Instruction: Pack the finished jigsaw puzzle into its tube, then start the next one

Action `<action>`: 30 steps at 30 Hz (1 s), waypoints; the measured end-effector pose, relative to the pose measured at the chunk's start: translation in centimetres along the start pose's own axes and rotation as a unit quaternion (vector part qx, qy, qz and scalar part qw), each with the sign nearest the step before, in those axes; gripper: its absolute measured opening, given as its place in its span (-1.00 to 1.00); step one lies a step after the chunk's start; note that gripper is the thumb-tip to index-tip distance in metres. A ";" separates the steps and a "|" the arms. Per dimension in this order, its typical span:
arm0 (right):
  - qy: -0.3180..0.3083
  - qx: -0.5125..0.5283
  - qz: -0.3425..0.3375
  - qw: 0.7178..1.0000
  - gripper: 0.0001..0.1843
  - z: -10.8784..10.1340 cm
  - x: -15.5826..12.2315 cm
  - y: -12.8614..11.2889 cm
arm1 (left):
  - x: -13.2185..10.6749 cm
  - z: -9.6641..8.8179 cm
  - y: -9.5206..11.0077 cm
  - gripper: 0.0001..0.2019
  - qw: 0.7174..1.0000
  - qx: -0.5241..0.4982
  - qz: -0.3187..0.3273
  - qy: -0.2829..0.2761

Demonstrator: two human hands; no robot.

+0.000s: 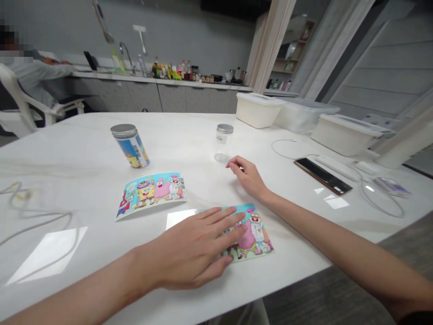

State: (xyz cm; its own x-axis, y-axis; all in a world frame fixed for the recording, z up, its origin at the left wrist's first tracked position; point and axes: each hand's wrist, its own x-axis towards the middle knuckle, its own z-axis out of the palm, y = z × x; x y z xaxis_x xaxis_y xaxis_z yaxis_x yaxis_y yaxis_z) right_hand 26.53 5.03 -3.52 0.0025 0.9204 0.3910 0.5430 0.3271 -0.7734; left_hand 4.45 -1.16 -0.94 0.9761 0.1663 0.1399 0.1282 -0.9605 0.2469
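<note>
My left hand [199, 246] lies flat, fingers stretched out, over a colourful cartoon picture [259, 232] on the table. It hides the picture's left part; I cannot tell whether the picture is one piece. Just beyond is a similar cartoon card [152, 192], slightly bowed. My right hand [248, 176] rests on the tabletop with loosely bent fingers apart and nothing in them. Its fingertips are close to a clear jar [222, 144] with a silver lid, without touching it. Farther left stands another silver-lidded jar [131, 146] with a cartoon wrap.
White lidded bins [259, 110] line the table's far right. A dark phone [323, 175], a white power strip [338, 167] and cables lie on the right; another cable [43, 216] lies left. A person [37, 76] sits at the far left, by a kitchen counter [135, 79].
</note>
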 end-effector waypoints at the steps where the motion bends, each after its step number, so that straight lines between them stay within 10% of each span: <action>1: 0.004 0.002 0.001 1.000 -0.80 0.0 0.1 0.1 | 0.8 0.1 0.0 -0.52 1.000 -0.003 0.004 -0.014; 9: -0.012 0.002 0.016 1.000 -0.80 -0.3 -0.1 0.1 | 3.8 2.5 0.1 -0.47 0.999 -0.012 0.011 -0.036; 30: -0.111 -0.100 -0.127 0.981 -0.80 0.7 -0.6 1.5 | 0.2 2.0 -0.4 -0.42 0.999 0.027 -0.020 -0.018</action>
State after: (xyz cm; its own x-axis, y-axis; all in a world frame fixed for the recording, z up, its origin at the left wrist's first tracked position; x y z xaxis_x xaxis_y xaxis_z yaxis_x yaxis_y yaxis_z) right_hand 26.73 5.08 -5.26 -0.3239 0.8462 0.4231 0.6567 0.5231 -0.5433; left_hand 4.93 -1.22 -2.94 0.9754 0.1984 0.0960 0.1765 -0.9640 0.1990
